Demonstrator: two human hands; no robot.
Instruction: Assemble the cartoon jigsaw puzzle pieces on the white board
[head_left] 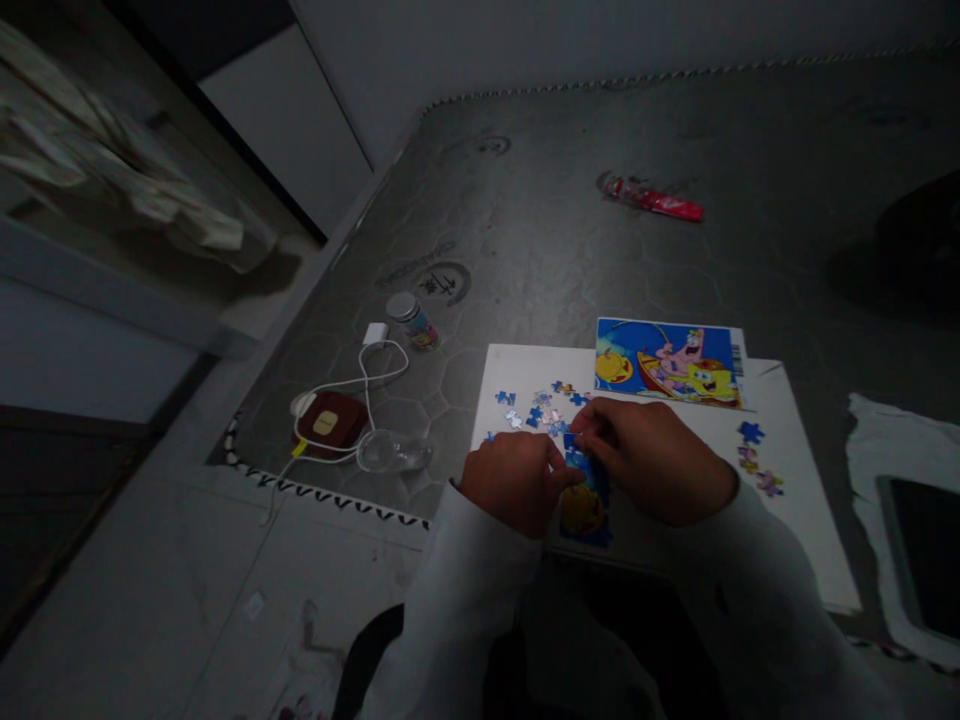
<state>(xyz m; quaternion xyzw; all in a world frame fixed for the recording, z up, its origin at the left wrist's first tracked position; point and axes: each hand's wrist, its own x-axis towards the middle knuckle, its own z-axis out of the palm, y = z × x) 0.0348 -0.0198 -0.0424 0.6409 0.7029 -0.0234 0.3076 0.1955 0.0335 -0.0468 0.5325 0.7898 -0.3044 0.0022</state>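
Note:
My right hand (656, 458) has its thumb and fingers pinched on a blue jigsaw piece (570, 441), at the top edge of a joined puzzle section (583, 510). That section is blue with a yellow round shape and lies on a white board (795, 500). My left hand (517, 482) is curled closed, its thumb and fingertip pressed at the section's left side; the fingers cover part of it. Loose jigsaw pieces (534, 415) lie beyond my left hand. A cartoon picture card (671, 362) lies at the board's far edge.
Several more pieces (750, 433) lie at the board's right. On the grey mat are a lidded tube (413, 322), a white cable (330, 384), a brown box (330, 422), a clear plastic item (394, 452) and a red wrapper (660, 200). A phone (926, 550) rests on white cloth.

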